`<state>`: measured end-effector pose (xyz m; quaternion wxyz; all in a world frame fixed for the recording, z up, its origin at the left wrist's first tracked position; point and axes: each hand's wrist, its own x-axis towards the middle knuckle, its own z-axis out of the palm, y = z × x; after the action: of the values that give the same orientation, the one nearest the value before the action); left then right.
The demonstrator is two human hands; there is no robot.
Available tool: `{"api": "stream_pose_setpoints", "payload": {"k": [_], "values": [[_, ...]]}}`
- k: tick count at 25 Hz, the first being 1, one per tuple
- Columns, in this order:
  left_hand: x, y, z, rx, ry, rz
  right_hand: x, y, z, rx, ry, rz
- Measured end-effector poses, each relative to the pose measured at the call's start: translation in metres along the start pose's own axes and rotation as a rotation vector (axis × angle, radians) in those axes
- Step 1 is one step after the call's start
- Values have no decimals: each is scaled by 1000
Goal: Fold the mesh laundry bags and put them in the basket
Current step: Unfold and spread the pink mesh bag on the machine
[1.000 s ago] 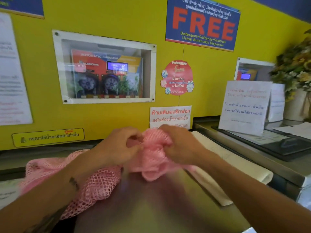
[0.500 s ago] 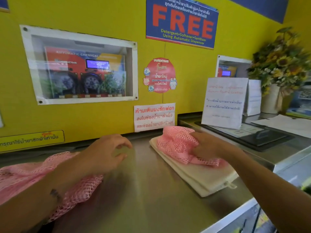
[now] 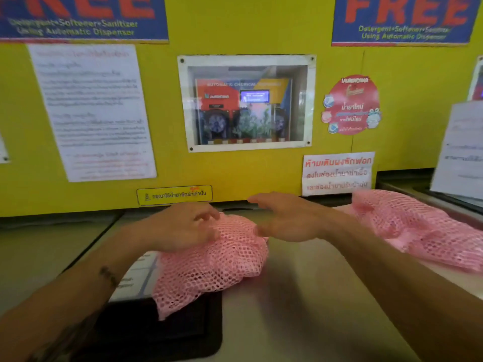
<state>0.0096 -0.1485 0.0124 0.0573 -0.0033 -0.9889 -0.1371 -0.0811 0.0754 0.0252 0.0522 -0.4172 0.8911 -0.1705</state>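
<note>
A crumpled pink mesh laundry bag (image 3: pixel 217 262) lies in a heap on the steel counter (image 3: pixel 300 309), partly over a black panel. My left hand (image 3: pixel 183 226) rests on its upper left part with the fingers curled onto the mesh. Just right of the heap hovers my right hand (image 3: pixel 285 218), palm down, fingers spread, holding nothing. A second pink mesh bag (image 3: pixel 418 228), folded, lies at the right on a white folded bag. No basket is in view.
A yellow wall (image 3: pixel 235 173) with posters, stickers and a dispenser window (image 3: pixel 247 103) stands right behind the counter. A black panel (image 3: pixel 162 327) with a paper label sits at the front left. A white paper sign (image 3: pixel 462 147) stands at the far right.
My right hand let go of the folded pink bag at the right and came back left. The view swung left, and my left hand now lies on the other pink bag.
</note>
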Motion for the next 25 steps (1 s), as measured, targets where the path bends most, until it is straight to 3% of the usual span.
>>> {"api": "stream_pose_setpoints", "payload": {"k": [3,5,9,14,17,19,22,23,25], "values": [[-16,-28,10,87,-219,-140,35,-20,30,25,-82,9],[-20,-38,19,35,-198,-143,49,-26,48,-32,-65,-9],[-11,-53,15,49,51,-110,53,-16,47,148,130,-8],[2,-70,12,34,430,-115,47,20,25,385,555,121],[3,-80,12,-33,543,-90,43,41,23,572,420,311],[-1,-77,20,-106,432,-49,44,49,29,477,332,351],[-3,-68,41,-105,98,-9,46,40,40,335,243,192],[-3,-67,46,-90,76,-6,47,36,42,326,179,129],[-1,-68,41,-79,218,27,40,27,37,479,32,47]]}}
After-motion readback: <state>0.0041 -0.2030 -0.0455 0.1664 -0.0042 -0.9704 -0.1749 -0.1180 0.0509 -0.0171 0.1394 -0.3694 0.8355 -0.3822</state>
